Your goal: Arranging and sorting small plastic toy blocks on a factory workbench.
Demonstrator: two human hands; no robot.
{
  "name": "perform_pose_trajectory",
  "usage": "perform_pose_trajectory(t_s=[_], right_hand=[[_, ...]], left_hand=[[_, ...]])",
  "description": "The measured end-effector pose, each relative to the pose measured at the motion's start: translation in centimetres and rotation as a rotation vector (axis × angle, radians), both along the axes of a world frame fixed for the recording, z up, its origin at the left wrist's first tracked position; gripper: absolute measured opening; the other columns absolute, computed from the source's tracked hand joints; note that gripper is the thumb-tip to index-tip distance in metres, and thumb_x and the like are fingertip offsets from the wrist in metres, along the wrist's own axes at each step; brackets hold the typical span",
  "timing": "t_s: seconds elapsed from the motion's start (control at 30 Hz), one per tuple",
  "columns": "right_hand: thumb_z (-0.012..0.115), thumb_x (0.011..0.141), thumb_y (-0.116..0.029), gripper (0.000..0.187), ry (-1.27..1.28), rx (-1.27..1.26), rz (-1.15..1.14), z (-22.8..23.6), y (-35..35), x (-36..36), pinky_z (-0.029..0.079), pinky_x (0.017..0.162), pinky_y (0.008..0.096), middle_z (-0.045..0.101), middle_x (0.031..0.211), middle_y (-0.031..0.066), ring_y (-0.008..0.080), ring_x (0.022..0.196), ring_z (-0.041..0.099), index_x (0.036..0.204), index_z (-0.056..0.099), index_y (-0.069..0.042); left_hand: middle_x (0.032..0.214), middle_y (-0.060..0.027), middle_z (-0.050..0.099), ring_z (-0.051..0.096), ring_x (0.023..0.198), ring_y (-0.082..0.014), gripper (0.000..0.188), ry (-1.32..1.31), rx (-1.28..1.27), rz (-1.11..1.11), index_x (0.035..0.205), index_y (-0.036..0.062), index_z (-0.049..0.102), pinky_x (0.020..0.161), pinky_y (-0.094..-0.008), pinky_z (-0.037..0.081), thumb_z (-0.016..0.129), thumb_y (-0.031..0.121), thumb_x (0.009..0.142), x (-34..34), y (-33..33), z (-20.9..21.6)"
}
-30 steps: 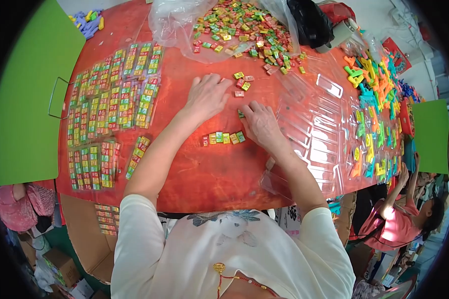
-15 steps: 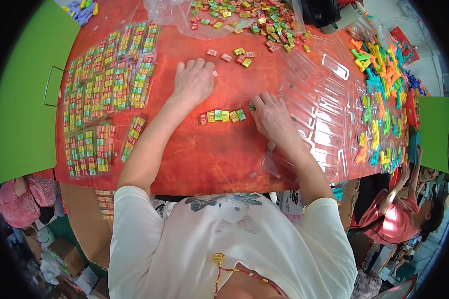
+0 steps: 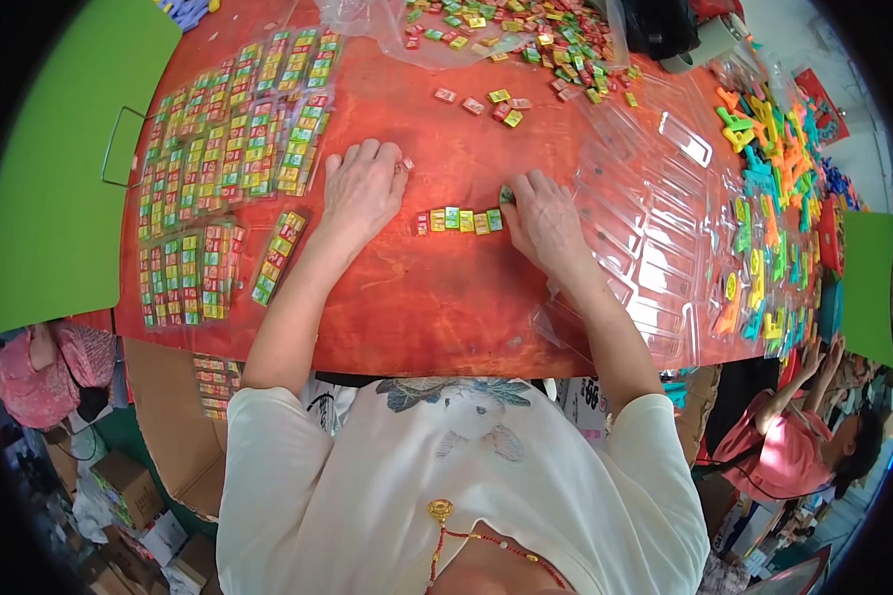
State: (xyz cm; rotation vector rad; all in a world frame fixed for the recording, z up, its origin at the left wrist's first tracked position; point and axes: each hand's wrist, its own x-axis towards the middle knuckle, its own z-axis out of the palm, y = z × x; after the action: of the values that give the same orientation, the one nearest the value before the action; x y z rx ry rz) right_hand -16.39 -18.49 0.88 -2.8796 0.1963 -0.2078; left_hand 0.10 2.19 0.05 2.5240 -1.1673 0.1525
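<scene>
A short row of small colored boxes (image 3: 451,219), red, yellow and green, lies on the red tabletop (image 3: 427,307) between my hands. My left hand (image 3: 362,188) is left of and above the row, fingers closed, with a small pale red box (image 3: 408,165) pinched at the fingertips. Just past the row's right end, my right hand (image 3: 549,223) pinches a small green box (image 3: 506,195). Several loose boxes (image 3: 499,96) sit farther up the table.
Clear plastic packs (image 3: 208,139) filled with little boxes cover the left side. A heap of loose boxes (image 3: 575,45) lies at the back beside a plastic bag (image 3: 377,30). To the right are transparent trays (image 3: 655,218) and colorful plastic toys (image 3: 764,129). A coworker (image 3: 784,446) is at far right.
My left hand has drawn back toward me, away from the loose boxes, with a pale red box in its fingers. My right hand stays near the row's right end.
</scene>
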Motion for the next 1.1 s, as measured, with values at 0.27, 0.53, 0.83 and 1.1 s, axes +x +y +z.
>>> perform_pose_trajectory(t_s=[0.27, 0.53, 0.83, 1.1], right_hand=[[0.069, 0.084, -0.017, 0.024, -0.193, -0.036, 0.027, -1.1, 0.1, 3.8, 0.047, 0.073, 0.0439, 0.057, 0.091, 0.0121, 0.0307, 0.086, 0.060, 0.101, 0.058, -0.005], [0.061, 0.086, -0.009, 0.034, -0.046, 0.127, 0.045, 0.5, 0.6, -0.9, 0.049, 0.079, 0.0474, 0.058, 0.098, 0.0161, 0.0363, 0.093, 0.060, 0.119, 0.057, -0.004], [0.062, 0.086, -0.008, 0.033, -0.172, 0.210, -0.082, 3.1, 0.7, -6.3, 0.049, 0.079, 0.0478, 0.058, 0.098, 0.0183, 0.0397, 0.092, 0.059, 0.118, 0.058, -0.002], [0.069, 0.083, -0.013, 0.047, 0.038, 0.013, -0.148, 2.2, 3.2, -17.5, 0.042, 0.091, 0.0436, 0.055, 0.117, 0.0123, 0.0306, 0.107, 0.054, 0.129, 0.058, -0.004]], left_hand=[[0.088, -0.0094, 0.060, 0.057, 0.089, -0.0275, 0.017, -0.019, 0.035, 0.081, 0.089, 0.0086, 0.063, 0.080, -0.0448, 0.036, 0.065, 0.026, 0.090, -5.3, 3.4, 0.6], [0.111, -0.0162, 0.052, 0.061, 0.100, -0.0354, 0.049, 0.369, 0.039, -0.045, 0.130, 0.0076, 0.053, 0.080, -0.0477, 0.051, 0.070, 0.021, 0.086, -6.7, 4.5, 3.4], [0.108, -0.0156, 0.052, 0.064, 0.095, -0.0361, 0.038, 0.205, 0.078, -0.126, 0.129, 0.0091, 0.057, 0.072, -0.0471, 0.057, 0.063, 0.011, 0.091, -6.1, 2.7, 1.1], [0.119, -0.0178, 0.050, 0.064, 0.099, -0.0384, 0.056, 0.375, 0.083, -0.177, 0.140, 0.0073, 0.049, 0.079, -0.0471, 0.056, 0.068, 0.011, 0.088, -5.7, 2.8, 2.3]])
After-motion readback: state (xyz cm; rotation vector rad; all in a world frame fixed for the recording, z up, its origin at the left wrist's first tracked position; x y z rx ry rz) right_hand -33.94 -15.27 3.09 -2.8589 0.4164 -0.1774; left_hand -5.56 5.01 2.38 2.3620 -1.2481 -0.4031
